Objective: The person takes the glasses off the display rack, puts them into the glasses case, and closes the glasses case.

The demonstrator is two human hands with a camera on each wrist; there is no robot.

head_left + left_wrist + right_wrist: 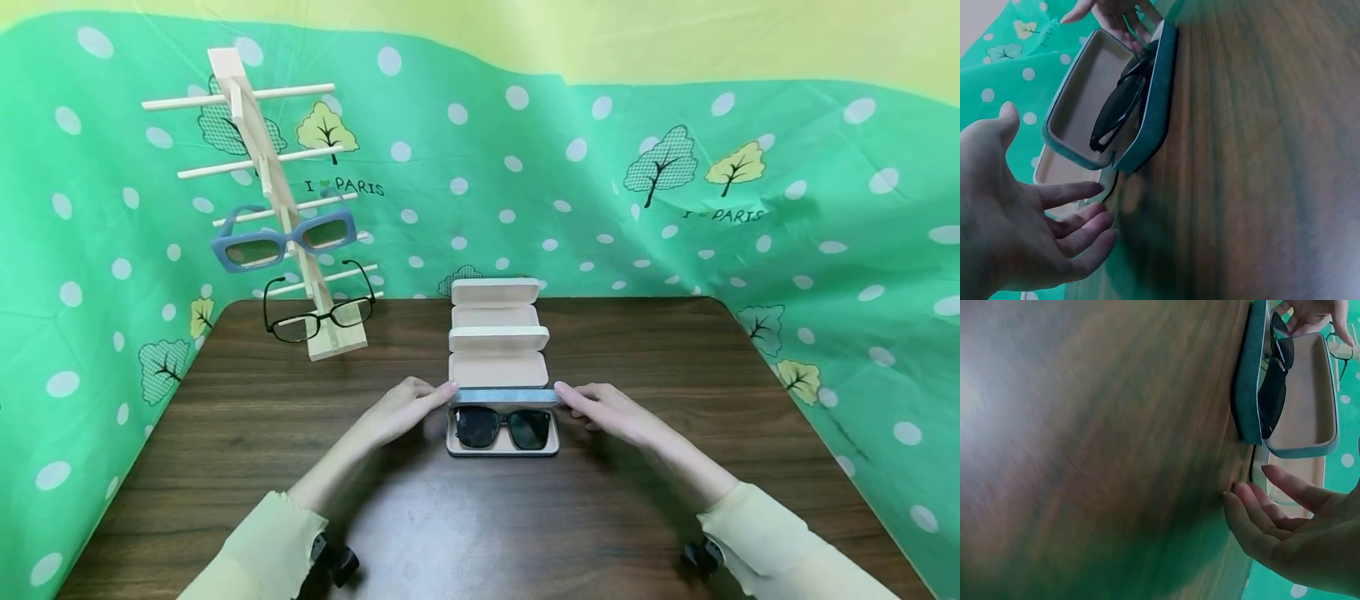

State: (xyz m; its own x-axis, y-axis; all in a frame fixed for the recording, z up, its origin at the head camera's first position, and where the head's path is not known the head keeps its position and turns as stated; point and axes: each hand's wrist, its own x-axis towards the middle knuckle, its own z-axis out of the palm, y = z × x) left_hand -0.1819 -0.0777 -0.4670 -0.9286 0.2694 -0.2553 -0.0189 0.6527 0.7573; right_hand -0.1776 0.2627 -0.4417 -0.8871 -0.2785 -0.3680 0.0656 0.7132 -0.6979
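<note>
In the head view, our left hand (405, 410) and right hand (611, 412) flank a blue, oblong, pale-lined hinged case (506, 397); black-framed, dark-lensed sunglasses (478, 427) lie inside. Left wrist view: our left hand spreads, relaxed and empty. Right wrist view: our right hand curves loosely, also empty.

Left wrist view: case wall (1157, 109) partly hides sunglasses (1116, 109).

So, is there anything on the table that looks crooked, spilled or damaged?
Nothing looks spilled or damaged. Only the wooden stand seems askew, leaning left in the head view, though the camera angle may explain this.
</note>
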